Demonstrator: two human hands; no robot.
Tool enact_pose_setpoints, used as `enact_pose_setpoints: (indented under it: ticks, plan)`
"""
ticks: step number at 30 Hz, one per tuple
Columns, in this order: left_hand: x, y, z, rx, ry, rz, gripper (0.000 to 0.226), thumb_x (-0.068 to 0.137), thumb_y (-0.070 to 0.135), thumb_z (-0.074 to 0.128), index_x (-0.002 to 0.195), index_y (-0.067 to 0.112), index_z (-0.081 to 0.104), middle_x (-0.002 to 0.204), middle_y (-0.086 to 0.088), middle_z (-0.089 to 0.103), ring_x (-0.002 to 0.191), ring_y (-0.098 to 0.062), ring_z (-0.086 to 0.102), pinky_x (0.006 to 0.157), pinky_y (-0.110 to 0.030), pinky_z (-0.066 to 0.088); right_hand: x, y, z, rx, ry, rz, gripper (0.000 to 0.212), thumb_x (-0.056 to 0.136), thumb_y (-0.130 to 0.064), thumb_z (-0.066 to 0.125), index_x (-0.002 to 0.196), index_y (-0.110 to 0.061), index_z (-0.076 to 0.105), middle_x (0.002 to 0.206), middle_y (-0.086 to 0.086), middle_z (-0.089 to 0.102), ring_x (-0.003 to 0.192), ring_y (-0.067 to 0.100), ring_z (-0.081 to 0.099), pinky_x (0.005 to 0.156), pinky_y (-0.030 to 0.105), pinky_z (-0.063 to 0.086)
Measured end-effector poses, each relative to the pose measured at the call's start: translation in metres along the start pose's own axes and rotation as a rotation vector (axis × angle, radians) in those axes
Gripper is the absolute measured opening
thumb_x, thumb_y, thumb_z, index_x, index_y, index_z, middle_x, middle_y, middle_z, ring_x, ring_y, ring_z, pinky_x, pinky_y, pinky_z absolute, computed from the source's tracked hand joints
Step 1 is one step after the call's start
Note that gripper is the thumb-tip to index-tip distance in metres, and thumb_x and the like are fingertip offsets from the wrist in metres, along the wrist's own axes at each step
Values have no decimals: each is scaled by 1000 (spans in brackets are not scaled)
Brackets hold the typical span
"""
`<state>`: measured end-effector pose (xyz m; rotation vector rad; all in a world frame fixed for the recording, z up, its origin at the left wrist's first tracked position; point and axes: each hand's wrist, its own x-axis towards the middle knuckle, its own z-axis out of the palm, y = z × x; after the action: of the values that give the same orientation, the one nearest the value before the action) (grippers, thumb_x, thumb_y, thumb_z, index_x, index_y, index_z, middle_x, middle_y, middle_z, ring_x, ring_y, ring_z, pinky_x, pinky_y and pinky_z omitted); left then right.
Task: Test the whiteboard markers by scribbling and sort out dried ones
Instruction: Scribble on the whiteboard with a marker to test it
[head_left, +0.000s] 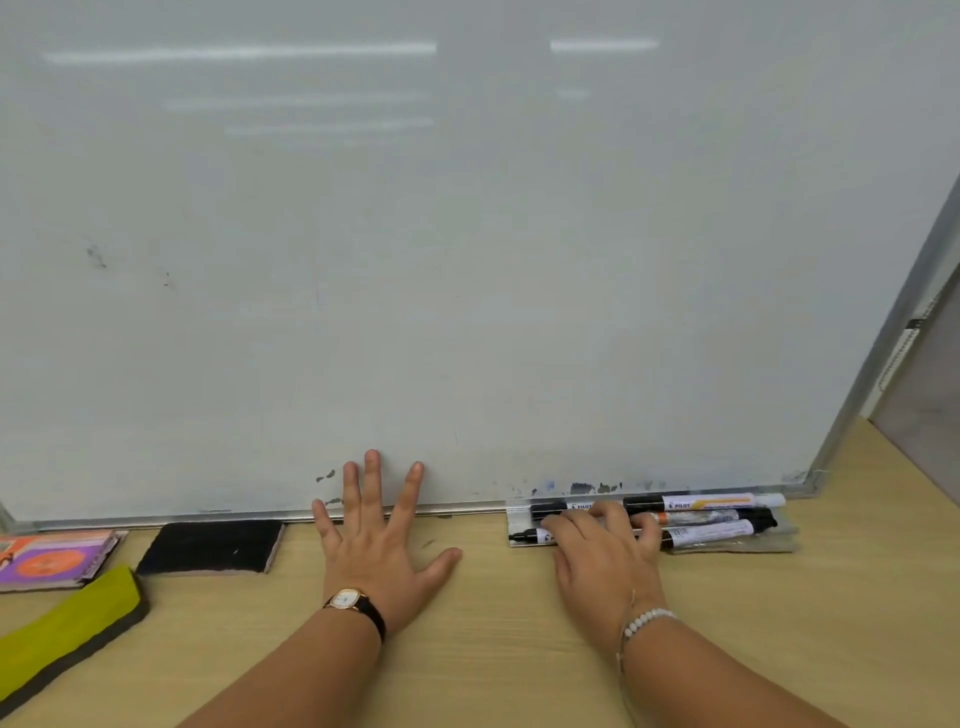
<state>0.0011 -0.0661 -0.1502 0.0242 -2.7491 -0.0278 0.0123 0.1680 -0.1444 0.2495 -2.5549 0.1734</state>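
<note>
While your left hand (374, 540) lies flat, fingers spread wide, your right hand (602, 551) curls fingers over Pilot markers (711, 501) in tray (784, 540); actual grip unclear.

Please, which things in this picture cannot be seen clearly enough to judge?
All in the head view:
The right hand covers the markers; their count, and whether its grip holds one, are hidden.
Marker small print: too small to read.
The notebook and yellow sponge: cut off by the left edge.
</note>
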Motion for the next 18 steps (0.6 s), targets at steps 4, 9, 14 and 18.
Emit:
enact_pose_setpoints:
  ticks: [4,9,14,18]
  plan:
    - [-1,-1,1,-16,26,8,101,68,82,39,151,36,7,160,-11,-4,146,-29,-2,110,-51,-8,7,-5,1,162,146,-166,43,64,-8,76,90,-32,52,79,-15,65,85,15,51,81,36,29]
    - [-1,-1,2,-10,30,1,102,68,84,37,151,37,2,160,-10,-7,146,-29,-3,110,-51,-11,0,-29,-21,980,48,16,44,82,-5,43,104,-37,65,89,-9,67,86,8,60,75,19,47]
    - [-1,0,0,-21,17,-7,101,67,83,36,151,38,1,160,-8,-9,146,-28,-4,110,-51,-12,-10,-33,-17,1070,-110,141,45,72,-25,57,102,-59,50,86,-12,63,77,8,61,71,17,49]
    - [-2,1,-1,-26,4,-15,101,67,84,36,151,39,3,159,-7,-11,146,-28,-7,109,-52,-13,-5,-30,-9,943,-153,102,35,70,-67,60,98,-54,43,72,-13,54,63,7,52,60,16,43]
